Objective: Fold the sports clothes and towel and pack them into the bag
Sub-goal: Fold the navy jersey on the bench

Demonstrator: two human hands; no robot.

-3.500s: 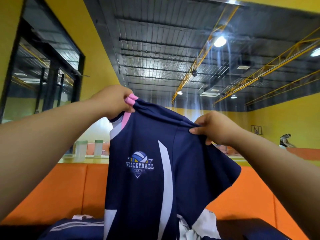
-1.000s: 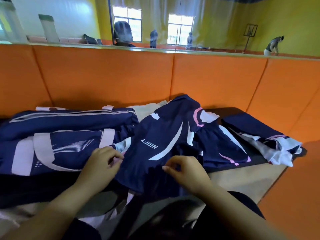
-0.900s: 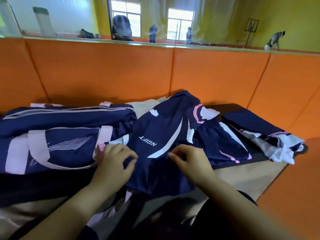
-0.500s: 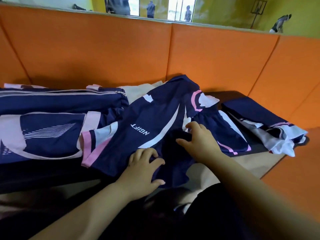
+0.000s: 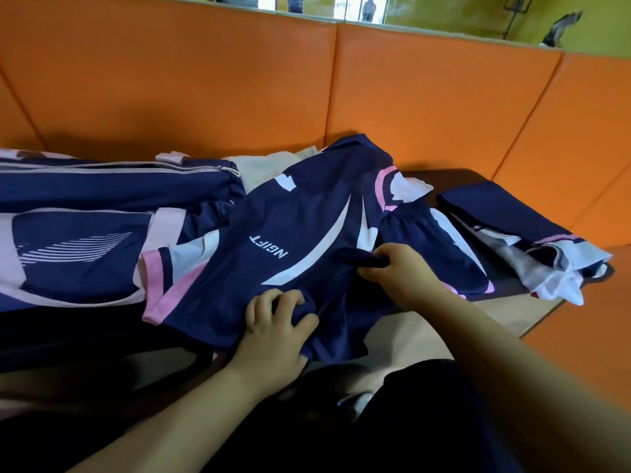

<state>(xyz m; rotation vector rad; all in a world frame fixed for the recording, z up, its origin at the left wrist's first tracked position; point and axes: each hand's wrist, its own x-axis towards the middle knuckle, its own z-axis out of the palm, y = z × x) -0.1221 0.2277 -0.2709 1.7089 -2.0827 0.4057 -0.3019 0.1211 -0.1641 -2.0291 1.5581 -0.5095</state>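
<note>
Orange padded panels [image 5: 239, 83] back a low bench, and the landmark on it is the navy jersey [image 5: 273, 240], spread back-side up with its lettering showing. Left of the jersey lies the navy and pink bag [image 5: 85, 240], its zip seemingly closed; behind the jersey a pale cloth [image 5: 259, 162], perhaps the towel, peeks out; right of it sits a loosely folded navy garment [image 5: 512, 227]. The left hand [image 5: 276, 322] presses bunched fabric at the jersey's near hem, fingers curled narrow, while the right hand [image 5: 399, 271] pinches a raised ridge of cloth near the middle. Slick fabric like this probably slides: if either grip loosens, the crease could skew, and the hem overhanging the bench edge may drag the jersey off toward the lap.
</note>
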